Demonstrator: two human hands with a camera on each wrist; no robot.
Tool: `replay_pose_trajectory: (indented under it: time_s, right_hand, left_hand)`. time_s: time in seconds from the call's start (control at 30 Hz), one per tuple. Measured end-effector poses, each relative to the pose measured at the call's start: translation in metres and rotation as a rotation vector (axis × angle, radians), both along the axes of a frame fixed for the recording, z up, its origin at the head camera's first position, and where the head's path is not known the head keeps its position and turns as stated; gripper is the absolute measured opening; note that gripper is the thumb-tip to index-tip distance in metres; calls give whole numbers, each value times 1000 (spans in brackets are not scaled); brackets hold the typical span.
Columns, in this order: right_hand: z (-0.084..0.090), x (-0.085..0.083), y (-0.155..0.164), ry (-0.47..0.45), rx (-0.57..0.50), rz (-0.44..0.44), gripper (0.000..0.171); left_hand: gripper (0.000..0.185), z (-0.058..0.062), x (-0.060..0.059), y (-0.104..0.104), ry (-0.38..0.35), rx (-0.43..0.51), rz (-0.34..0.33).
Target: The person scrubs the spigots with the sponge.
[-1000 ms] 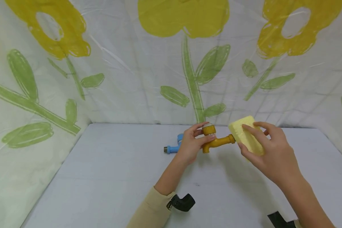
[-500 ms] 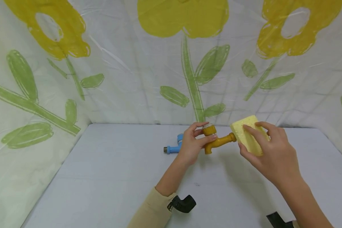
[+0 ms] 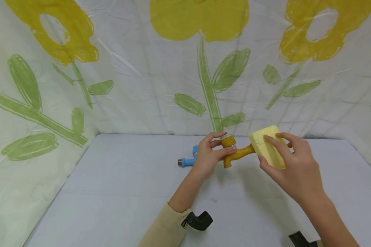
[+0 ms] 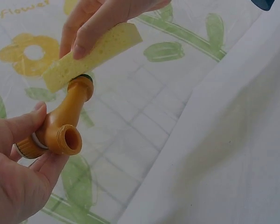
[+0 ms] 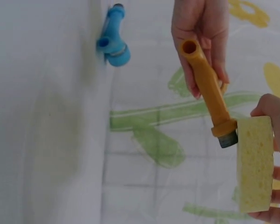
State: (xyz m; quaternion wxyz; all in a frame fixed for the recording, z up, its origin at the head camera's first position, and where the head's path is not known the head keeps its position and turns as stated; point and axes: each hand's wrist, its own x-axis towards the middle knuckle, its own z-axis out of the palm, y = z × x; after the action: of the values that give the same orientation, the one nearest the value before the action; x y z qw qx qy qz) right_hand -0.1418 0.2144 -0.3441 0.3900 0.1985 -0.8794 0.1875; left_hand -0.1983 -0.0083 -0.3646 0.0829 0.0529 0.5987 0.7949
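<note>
My left hand [image 3: 208, 158] holds an orange-yellow faucet [image 3: 239, 154] by its ribbed knob, thumb on one side and fingers on the other. The faucet is off the table, its dark threaded end pointing right. In my right hand [image 3: 300, 169] is a pale yellow sponge [image 3: 267, 145], pinched between thumb and fingers. The left wrist view shows the sponge [image 4: 98, 53] against the faucet's threaded end, which it partly hides. Seen from the right wrist, the faucet's hollow spout [image 5: 190, 46] faces the camera, and the sponge [image 5: 255, 163] touches the collar beside the dark thread.
A blue faucet [image 3: 188, 162] lies on the white table [image 3: 126, 192] behind my left hand, partly hidden by it. A white sheet [image 3: 136, 103] painted with yellow flowers and green leaves hangs along the back and sides. Black wrist mounts [image 3: 199, 221] sit at the sleeves.
The faucet's spout has shifted slightly right, bringing the faucet's end further behind the sponge. The sponge has turned a little in my right hand. Both hands stay almost in place.
</note>
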Motion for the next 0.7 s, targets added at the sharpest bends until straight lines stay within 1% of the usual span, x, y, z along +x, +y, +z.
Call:
replay_pose_trajectory:
  time_s: [0.2, 0.37, 0.57, 0.7]
  right_hand:
    - [-3, -1, -5, 50, 19, 10, 58]
    - [-4, -3, -6, 104, 25, -16, 59]
    - [-7, -2, -11, 116, 46, 7, 58]
    - [-8, -2, -12, 126, 43, -19, 59]
  left_hand:
    - [48, -1, 0, 0, -11, 6, 4]
    - [48, 0, 0, 1, -12, 19, 2]
    - [48, 0, 2, 1, -22, 28, -15]
    - [47, 0, 1, 1, -25, 60, -44]
